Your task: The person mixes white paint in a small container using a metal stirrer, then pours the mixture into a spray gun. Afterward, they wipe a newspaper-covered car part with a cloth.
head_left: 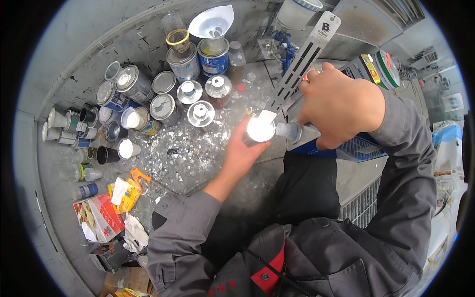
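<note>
My left hand is closed round a cup of white liquid. A pale slotted metal stick stands tilted with its lower end in the cup. My right hand is curled over the top of a rectangular silver and blue can, gripping it; its fingertips are partly hidden. The can's translucent spout lies at the cup's right rim; whether liquid flows from it I cannot tell.
Paint cans and several cups crowd the left and back of the spattered grey surface. A red box and yellow package lie lower left. A blue spray gun is behind the stick; a grating is at right.
</note>
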Tool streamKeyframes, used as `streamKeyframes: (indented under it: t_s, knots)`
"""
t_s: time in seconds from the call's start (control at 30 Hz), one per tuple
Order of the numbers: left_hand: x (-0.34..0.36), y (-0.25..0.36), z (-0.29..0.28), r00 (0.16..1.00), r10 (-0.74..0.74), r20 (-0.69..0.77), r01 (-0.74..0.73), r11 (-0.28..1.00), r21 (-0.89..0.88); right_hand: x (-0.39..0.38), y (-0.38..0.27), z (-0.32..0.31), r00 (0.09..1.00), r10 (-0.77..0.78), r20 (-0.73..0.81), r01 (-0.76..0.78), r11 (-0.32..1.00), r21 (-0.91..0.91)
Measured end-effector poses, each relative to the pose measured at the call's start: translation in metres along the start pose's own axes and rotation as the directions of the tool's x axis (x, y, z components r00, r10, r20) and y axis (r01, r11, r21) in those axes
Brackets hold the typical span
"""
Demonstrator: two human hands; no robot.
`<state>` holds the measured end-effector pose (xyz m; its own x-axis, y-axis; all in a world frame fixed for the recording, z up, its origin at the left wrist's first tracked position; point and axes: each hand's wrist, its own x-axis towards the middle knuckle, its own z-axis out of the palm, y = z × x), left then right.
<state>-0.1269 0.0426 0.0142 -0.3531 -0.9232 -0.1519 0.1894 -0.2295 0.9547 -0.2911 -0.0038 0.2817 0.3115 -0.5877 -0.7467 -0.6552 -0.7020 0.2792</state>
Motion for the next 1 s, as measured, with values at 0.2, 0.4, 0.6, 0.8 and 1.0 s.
streamKeyframes:
  t_s: [0.2, 0.4, 0.6, 0.8, 1.0]
  knots:
    - [0.000, -0.006, 0.003, 1.000, -0.002, 0.006, 0.002, 0.999, -0.037, 0.010, -0.005, -0.010, 0.996, 0.034, 0.079, -0.036, 0.999, 0.013]
    - [0.002, -0.009, 0.013, 0.999, 0.035, -0.018, -0.034, 0.999, 0.028, 0.012, -0.005, -0.011, 0.993, 0.049, 0.107, -0.053, 0.998, 0.035]
    - [0.003, -0.011, 0.013, 0.997, 0.066, -0.026, -0.065, 0.997, 0.049, 0.018, -0.009, -0.013, 0.975, 0.094, 0.200, -0.090, 0.995, -0.029]
    - [0.005, -0.011, 0.013, 0.998, 0.052, -0.028, -0.051, 0.998, 0.035, 0.022, -0.011, -0.017, 0.964, 0.098, 0.248, -0.089, 0.995, -0.049]
    - [0.005, -0.009, 0.013, 0.998, 0.054, -0.029, -0.053, 0.998, 0.038, 0.024, -0.011, -0.018, 0.965, 0.098, 0.244, -0.090, 0.995, -0.042]
